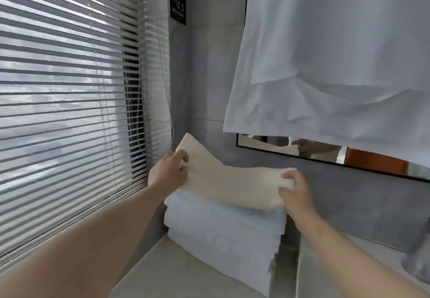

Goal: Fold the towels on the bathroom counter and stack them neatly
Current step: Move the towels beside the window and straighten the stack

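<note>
We hold the cream towel (229, 181) at both ends over the stack of folded pale blue towels (223, 228), its near edge lying on the top one. Left grip (169, 172) pinches the towel's left end, which is lifted and tilted up toward the wall. Right grip (295, 193) is curled round the right end, down at the stack's corner. The stack sits on the bench (176, 272), in the corner by the window blinds (69, 88). A white cloth (337, 53) hangs over most of the mirror (377, 161).
</note>
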### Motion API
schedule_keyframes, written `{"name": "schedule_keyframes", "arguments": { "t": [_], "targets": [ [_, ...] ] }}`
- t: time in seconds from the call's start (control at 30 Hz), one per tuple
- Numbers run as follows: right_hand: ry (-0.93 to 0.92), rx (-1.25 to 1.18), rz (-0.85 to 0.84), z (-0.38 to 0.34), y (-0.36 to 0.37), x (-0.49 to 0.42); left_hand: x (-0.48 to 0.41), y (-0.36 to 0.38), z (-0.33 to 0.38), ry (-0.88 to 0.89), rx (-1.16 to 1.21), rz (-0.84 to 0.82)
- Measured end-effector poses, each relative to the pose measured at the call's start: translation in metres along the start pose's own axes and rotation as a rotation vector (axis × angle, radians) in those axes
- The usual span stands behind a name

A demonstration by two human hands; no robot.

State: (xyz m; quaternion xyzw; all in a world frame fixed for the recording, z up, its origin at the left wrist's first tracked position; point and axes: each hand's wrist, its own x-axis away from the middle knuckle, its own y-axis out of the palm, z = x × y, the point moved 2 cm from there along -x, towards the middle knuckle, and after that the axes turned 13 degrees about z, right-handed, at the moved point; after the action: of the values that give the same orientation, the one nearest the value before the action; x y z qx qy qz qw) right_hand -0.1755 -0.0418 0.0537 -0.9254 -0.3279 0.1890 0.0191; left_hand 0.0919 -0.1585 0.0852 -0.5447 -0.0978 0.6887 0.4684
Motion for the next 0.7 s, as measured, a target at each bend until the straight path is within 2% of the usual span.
{"name": "schedule_keyframes", "arguments": {
  "t": [0.33,0.47,0.6,0.7],
  "targets": [
    [-0.016,0.041,0.156,0.014,0.039,-0.011,-0.049,0.051,-0.025,0.071,0.069,-0.078],
    [-0.008,0.08,0.125,0.023,0.047,-0.017,-0.058,0.078,-0.033,0.06,0.087,-0.114],
    [0.117,0.1,0.132,0.039,0.048,-0.02,-0.053,0.106,-0.039,0.016,0.048,-0.252],
    [0.247,0.108,0.093,0.056,0.047,-0.019,-0.047,0.12,-0.047,-0.079,0.037,-0.321]
  ]
}}
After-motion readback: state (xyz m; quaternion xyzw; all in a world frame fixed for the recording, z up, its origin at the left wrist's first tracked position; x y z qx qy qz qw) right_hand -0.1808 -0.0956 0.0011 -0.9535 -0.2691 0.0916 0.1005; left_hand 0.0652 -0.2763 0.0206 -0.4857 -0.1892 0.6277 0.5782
